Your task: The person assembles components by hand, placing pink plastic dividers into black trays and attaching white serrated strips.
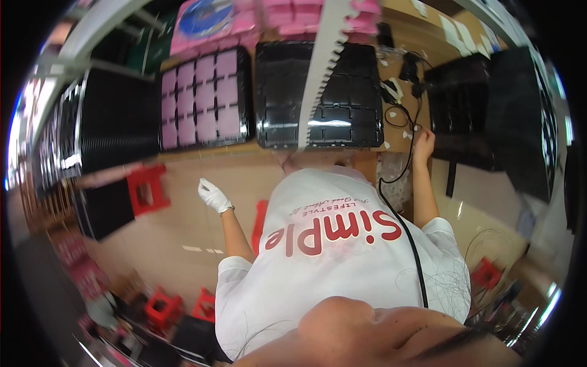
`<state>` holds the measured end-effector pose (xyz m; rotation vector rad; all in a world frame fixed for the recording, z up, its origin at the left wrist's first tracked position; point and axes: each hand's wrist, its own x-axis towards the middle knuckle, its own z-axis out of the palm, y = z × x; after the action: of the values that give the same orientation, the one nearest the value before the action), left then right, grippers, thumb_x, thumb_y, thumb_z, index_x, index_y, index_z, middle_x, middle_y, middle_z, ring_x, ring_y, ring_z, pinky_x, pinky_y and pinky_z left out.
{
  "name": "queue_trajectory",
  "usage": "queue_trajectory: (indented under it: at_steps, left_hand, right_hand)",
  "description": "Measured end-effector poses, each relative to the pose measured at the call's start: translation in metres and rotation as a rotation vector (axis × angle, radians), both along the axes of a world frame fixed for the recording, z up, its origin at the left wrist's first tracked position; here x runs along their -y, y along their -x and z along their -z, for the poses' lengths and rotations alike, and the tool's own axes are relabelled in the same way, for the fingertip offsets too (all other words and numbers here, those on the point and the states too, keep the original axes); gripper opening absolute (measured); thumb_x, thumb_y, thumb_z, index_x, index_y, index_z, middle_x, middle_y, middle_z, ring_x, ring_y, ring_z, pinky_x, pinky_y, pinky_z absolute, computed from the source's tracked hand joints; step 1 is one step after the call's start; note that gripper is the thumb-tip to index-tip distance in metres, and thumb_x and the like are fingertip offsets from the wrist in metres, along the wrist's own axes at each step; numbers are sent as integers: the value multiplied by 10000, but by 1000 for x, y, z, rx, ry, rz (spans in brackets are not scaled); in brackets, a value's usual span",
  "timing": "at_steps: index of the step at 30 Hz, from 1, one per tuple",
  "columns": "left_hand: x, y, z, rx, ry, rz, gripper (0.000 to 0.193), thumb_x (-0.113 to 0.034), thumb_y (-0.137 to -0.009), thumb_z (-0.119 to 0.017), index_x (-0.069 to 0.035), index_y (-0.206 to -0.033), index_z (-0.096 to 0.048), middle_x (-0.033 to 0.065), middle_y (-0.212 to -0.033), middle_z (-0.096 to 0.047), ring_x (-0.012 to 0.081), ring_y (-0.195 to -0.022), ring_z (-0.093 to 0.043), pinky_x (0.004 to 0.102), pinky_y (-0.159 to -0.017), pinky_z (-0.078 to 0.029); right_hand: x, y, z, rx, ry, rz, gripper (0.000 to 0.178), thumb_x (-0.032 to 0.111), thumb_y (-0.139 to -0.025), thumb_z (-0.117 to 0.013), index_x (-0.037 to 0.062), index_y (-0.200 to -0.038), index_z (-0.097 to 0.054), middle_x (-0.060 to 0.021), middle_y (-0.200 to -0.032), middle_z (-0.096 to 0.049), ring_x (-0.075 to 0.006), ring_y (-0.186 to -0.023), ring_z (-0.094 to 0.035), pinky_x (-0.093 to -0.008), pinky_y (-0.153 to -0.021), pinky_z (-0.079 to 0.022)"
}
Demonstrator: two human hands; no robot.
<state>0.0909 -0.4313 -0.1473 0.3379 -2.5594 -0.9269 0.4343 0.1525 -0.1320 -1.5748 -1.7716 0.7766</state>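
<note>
Black tray (457,92) at the right of the table (397,140) lies just beside the bare right hand (424,144), whose grip cannot be told; the gloved left hand (214,197) hangs over the floor (177,235), finger closure unclear. Beyond lies a pink-filled tray (245,92).

We kinda had our gloved left hand (214,197) out left of our torso (342,263), bare right hand (424,144) forward-right of it.
</note>
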Motion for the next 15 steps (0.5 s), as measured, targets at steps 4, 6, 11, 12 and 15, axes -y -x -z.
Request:
queue_trajectory:
  at_steps: [4,6,11,12,15]
  left_hand:
    - [29,-180,67,616,52,-192,372,-270,-924,-427,40,-799,-591,233,-746,-611,320,-656,-582,430,-612,-454]
    - [52,-297,150,834,-72,-91,399,-300,-907,-415,12,-763,-620,237,-746,-625,386,-685,-616,454,-609,-486]
    - [-51,-325,112,749,-564,-254,528,-465,-965,-391,3,-908,-630,100,-837,-669,173,-711,-614,301,-645,-480]
    - [-69,-301,74,757,-533,-173,543,-477,-960,-401,7,-878,-634,103,-778,-653,181,-657,-595,312,-632,-475]
    - [-92,-251,50,881,-362,173,559,-496,-954,-396,-8,-868,-654,128,-781,-668,218,-686,-626,336,-662,-484]
  right_hand:
    - [-56,-49,45,103,-26,-107,266,209,-936,-492,-17,-1066,-546,-142,-942,-624,-216,-861,-623,-332,-780,-487]
    - [-68,-50,56,82,84,-254,261,211,-945,-484,-15,-1064,-538,-135,-944,-620,-217,-867,-622,-332,-777,-493]
    - [-92,-56,77,21,458,-420,189,199,-954,-449,35,-991,-535,-58,-901,-565,-166,-819,-567,-296,-739,-500]
    - [-87,-51,74,54,460,-424,184,205,-951,-450,43,-964,-538,-47,-880,-556,-156,-796,-554,-291,-723,-494]
    - [-98,-49,98,42,474,-376,221,255,-952,-460,49,-945,-539,-71,-805,-562,-186,-760,-570,-317,-689,-485]
